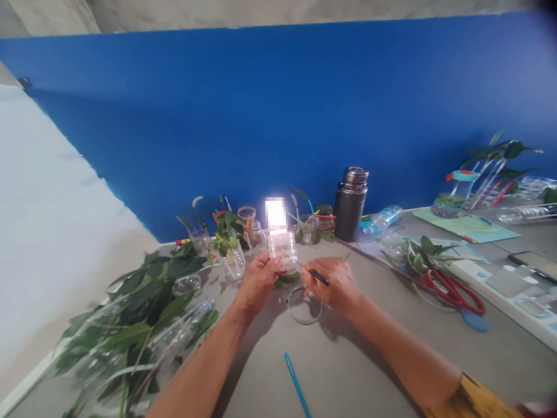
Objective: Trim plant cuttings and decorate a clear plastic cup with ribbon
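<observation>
Left hand (257,281) closed around a clear plastic container (282,247), fingers wrapped up its side, holding it raised off the table, apparently to offer its near side to the other hand. Right hand (333,283) pinches a thin dark-handled tool (319,277) between thumb and fingers; its fine tip reaches the container, touching or just beside it, cannot tell which. Green leaf fragment (288,277) sits at the container's foot, between the hands. Directly below, a round clear dish (304,305) lies on the grey table (261,371), perhaps placed there to receive small pieces. Blue straw (297,386) lies nearer the body, out of the hands' way. To the left, cut leafy branches (130,331) and clear plastic bottles (183,331) lie heaped within reach. To the right, red-handled scissors (452,293) rest beside a leafy sprig (420,255), as if set down for later use. Farther off: dark metal flask (350,204) and small jars (235,261) holding sprigs and coloured sticks, ranged along the back edge against a blue wall (261,116). Bright pixelated patch (275,213) hides whatever stands just behind the container.
</observation>
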`<state>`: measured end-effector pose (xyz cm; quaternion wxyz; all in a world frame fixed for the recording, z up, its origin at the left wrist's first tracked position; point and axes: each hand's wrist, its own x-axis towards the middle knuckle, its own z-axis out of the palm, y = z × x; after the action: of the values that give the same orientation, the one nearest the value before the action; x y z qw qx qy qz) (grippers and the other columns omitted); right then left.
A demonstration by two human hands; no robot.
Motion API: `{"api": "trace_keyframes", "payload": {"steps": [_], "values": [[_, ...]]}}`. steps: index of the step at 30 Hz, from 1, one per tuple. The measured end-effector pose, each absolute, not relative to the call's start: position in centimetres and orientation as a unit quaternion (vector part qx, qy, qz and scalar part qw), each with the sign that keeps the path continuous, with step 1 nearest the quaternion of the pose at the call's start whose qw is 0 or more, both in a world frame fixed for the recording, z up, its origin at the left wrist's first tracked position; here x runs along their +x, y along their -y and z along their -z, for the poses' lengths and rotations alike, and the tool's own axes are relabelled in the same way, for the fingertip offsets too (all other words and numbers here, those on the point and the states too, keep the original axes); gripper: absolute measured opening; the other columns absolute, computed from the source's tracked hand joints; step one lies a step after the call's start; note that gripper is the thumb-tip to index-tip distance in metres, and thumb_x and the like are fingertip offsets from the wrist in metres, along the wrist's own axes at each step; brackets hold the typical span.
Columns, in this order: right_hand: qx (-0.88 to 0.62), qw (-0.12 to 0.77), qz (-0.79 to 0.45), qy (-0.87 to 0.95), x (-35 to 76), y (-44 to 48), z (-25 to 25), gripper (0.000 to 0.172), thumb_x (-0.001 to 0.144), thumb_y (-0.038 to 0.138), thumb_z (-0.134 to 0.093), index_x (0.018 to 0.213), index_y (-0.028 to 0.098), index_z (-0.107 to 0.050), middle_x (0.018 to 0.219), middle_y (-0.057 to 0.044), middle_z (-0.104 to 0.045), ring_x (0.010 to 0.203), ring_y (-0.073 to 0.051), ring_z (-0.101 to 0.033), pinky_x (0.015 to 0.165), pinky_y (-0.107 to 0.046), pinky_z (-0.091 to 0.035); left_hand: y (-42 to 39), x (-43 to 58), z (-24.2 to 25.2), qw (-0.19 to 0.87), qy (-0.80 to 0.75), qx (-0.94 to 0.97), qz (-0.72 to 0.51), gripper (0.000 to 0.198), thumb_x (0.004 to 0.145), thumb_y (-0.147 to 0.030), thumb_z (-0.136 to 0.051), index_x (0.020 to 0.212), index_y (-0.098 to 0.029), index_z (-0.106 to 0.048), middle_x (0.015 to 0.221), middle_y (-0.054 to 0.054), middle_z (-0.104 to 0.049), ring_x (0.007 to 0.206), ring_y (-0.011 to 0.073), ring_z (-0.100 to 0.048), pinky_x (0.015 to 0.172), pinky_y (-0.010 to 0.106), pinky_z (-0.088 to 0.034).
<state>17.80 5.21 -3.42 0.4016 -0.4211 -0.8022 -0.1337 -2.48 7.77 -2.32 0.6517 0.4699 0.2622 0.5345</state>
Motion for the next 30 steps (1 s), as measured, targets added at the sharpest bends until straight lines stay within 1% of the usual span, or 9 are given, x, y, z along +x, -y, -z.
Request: {"api": "trace_keyframes", "payload": {"steps": [3,6,8,11,15,19,24,28,30], "values": [[-0.392,0.428,0.149,0.801,17.76,-5.30,3.42,0.034,0.098,0.019,-0.048,0.066,0.020,-0.061,0.057,0.001,-0.060,0.052,-0.012,-0.045,0.061,-0.031,-0.026,-7.87,-2.67,2.18,0.639,-0.271,0.466,-0.550,0.037,0.079,-0.038,-0.086,0.107,-0.016,-0.079,0.109,0.011,-0.077,0.093,0.0193,-0.069,0.081,0.029,-0.052],[-0.379,0.452,0.164,0.791,17.60,-5.43,3.49,0.035,0.097,0.018,-0.049,0.064,0.020,-0.058,0.054,0.002,-0.057,0.050,-0.012,-0.043,0.060,-0.031,-0.025,-7.84,-2.67,2.25,0.648,-0.269,0.471,-0.535,0.037,0.077,-0.041,-0.087,0.103,-0.016,-0.080,0.109,0.011,-0.077,0.094,0.0192,-0.069,0.083,0.029,-0.053],[-0.381,0.460,0.167,0.785,17.49,-5.47,3.56,0.035,0.097,0.019,-0.049,0.064,0.021,-0.058,0.054,0.002,-0.056,0.050,-0.012,-0.042,0.060,-0.031,-0.025,-7.81,-2.62,2.39,0.656,-0.265,0.474,-0.524,0.039,0.077,-0.041,-0.088,0.105,-0.016,-0.079,0.111,0.012,-0.076,0.095,0.0194,-0.069,0.084,0.030,-0.053],[-0.379,0.461,0.168,0.785,17.41,-5.45,3.64,0.035,0.098,0.019,-0.049,0.065,0.021,-0.059,0.054,0.002,-0.056,0.050,-0.012,-0.042,0.060,-0.031,-0.024,-7.86,-2.66,2.57,0.650,-0.267,0.474,-0.531,0.040,0.080,-0.041,-0.086,0.109,-0.015,-0.078,0.111,0.012,-0.076,0.095,0.0199,-0.069,0.084,0.031,-0.053],[-0.380,0.461,0.164,0.785,17.36,-5.38,3.53,0.036,0.098,0.018,-0.048,0.063,0.021,-0.057,0.054,0.003,-0.054,0.050,-0.012,-0.041,0.059,-0.031,-0.024,-7.79,-2.63,2.53,0.655,-0.273,0.465,-0.529,0.037,0.079,-0.042,-0.086,0.102,-0.014,-0.079,0.107,0.011,-0.076,0.093,0.0192,-0.068,0.085,0.030,-0.054],[-0.383,0.460,0.165,0.784,17.34,-5.39,3.49,0.037,0.098,0.019,-0.048,0.062,0.020,-0.055,0.052,0.003,-0.053,0.049,-0.011,-0.040,0.059,-0.030,-0.023,-7.62,-2.53,2.40,0.666,-0.265,0.473,-0.512,0.040,0.076,-0.041,-0.088,0.104,-0.013,-0.079,0.105,0.012,-0.076,0.092,0.0186,-0.069,0.084,0.029,-0.054],[-0.384,0.459,0.163,0.785,17.31,-5.45,3.71,0.035,0.097,0.018,-0.047,0.063,0.020,-0.057,0.053,0.003,-0.054,0.049,-0.011,-0.040,0.059,-0.031,-0.022,-7.78,-2.68,2.42,0.657,-0.271,0.460,-0.533,0.034,0.081,-0.040,-0.085,0.103,-0.015,-0.079,0.108,0.011,-0.076,0.095,0.0181,-0.069,0.084,0.029,-0.055],[-0.392,0.454,0.156,0.785,17.21,-5.46,3.78,0.034,0.096,0.018,-0.048,0.063,0.020,-0.056,0.053,0.002,-0.054,0.050,-0.011,-0.040,0.058,-0.031,-0.022,-7.84,-2.59,2.65,0.672,-0.264,0.461,-0.517,0.035,0.078,-0.038,-0.088,0.102,-0.014,-0.079,0.104,0.010,-0.077,0.090,0.0173,-0.070,0.082,0.027,-0.056],[-0.390,0.454,0.155,0.786,17.30,-5.42,3.72,0.035,0.097,0.018,-0.048,0.063,0.020,-0.056,0.053,0.002,-0.053,0.049,-0.011,-0.039,0.058,-0.031,-0.022,-7.96,-2.79,2.57,0.673,-0.262,0.450,-0.525,0.034,0.080,-0.038,-0.087,0.102,-0.014,-0.079,0.105,0.010,-0.077,0.092,0.0176,-0.071,0.082,0.027,-0.057]]}}
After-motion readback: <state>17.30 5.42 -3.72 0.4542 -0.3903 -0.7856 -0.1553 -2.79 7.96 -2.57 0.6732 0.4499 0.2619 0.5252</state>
